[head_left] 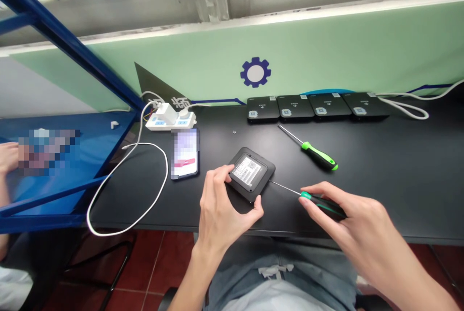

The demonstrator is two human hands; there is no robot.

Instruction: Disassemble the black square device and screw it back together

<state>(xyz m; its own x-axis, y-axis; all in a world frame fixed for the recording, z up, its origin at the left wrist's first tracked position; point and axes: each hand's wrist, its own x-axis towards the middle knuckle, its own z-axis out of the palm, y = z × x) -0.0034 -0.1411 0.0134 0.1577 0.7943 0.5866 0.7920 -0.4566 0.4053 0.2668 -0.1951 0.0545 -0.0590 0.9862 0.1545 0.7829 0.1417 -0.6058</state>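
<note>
A flat black square box (267, 160) with a white printed label (248, 171) on its upper face is tilted at an angle on the black desk. My left hand (225, 203) grips it by the left side and near corner, thumb and fingers on its edges. In my right hand (353, 214) is a screwdriver (328, 207) with a black and green handle. Its thin shaft points left, and the tip meets or nearly meets the box's right edge. Beyond my right hand lies a second screwdriver (319, 155), bright green and black.
Several similar black boxes (295, 108) stand in a row along the green partition (203, 64). A phone (185, 154), a white power strip (170, 120) and a looped white cable (167, 166) are on the left. A tiny screw-like piece (234, 132) lies behind the box. Another person's hand (9, 156) is far left.
</note>
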